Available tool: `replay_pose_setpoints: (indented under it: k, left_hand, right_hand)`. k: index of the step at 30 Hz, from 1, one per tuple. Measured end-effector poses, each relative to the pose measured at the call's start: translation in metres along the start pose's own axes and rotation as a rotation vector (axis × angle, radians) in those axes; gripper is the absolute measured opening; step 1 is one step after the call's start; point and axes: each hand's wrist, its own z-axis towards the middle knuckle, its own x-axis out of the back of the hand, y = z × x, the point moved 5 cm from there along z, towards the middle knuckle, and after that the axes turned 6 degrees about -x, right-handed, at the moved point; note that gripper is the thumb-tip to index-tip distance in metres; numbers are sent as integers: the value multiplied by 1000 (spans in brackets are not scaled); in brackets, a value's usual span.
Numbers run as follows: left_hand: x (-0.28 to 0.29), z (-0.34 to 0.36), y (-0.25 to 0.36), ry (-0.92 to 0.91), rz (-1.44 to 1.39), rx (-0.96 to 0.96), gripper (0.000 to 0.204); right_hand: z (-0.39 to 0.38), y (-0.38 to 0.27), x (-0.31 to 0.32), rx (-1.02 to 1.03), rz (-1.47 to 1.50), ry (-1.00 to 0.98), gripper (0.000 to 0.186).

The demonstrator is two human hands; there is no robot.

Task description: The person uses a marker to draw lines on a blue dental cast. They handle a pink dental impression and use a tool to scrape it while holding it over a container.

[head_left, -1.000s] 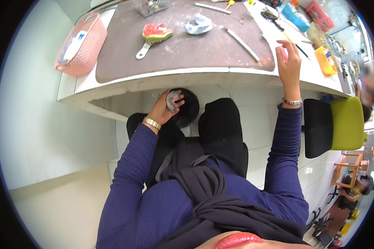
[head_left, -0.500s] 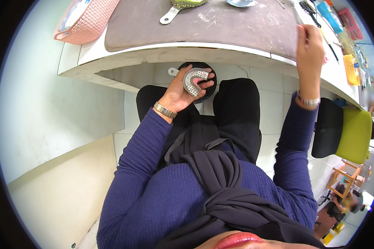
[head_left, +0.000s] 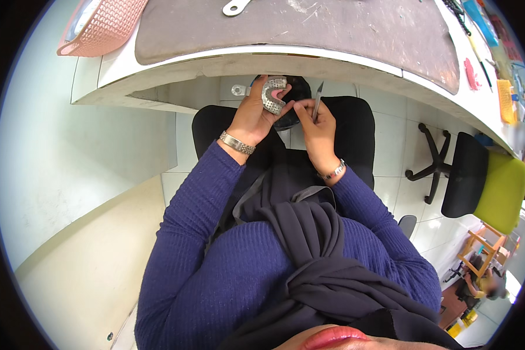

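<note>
Over my lap, just in front of the desk edge, my left hand (head_left: 249,121) is closed around a perforated metal dental impression tray (head_left: 269,104). The tray is U-shaped, with a patch of pink (head_left: 276,93) inside its curve. Its flat handle (head_left: 239,90) sticks out on the left of my hand. Close by on the right, my right hand (head_left: 321,133) grips a small knife (head_left: 319,93), its pointed grey blade upward. The fingertips of my right hand come near those of the left; whether they touch I cannot tell.
A scratched grey-brown mat (head_left: 297,35) covers the white desk, with another metal tray handle (head_left: 235,7) at its far edge. A pink basket (head_left: 108,29) stands at left. A yellow basket (head_left: 506,102) and a green-backed chair (head_left: 499,189) are at right. Below lies a black round object (head_left: 297,87).
My right hand has come from the desk's right side down beside my left hand, now with the knife in it. The view has shifted slightly; my left hand still holds the tray.
</note>
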Motion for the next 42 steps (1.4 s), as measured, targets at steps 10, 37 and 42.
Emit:
replay_pose_setpoints:
  k: [10,37,42]
  left_hand:
    - [2,2,-15,34,119,-175,40]
    - [-6,1,-16,-6,99,-207,44]
    - [-7,1,-17,-3,90,-202,45]
  right_hand:
    - [22,14,-29,27,-2,-18,18]
    - [17,4,-30,201,-109,64,17]
    - [16,-1,-30,234,-122,75,18]
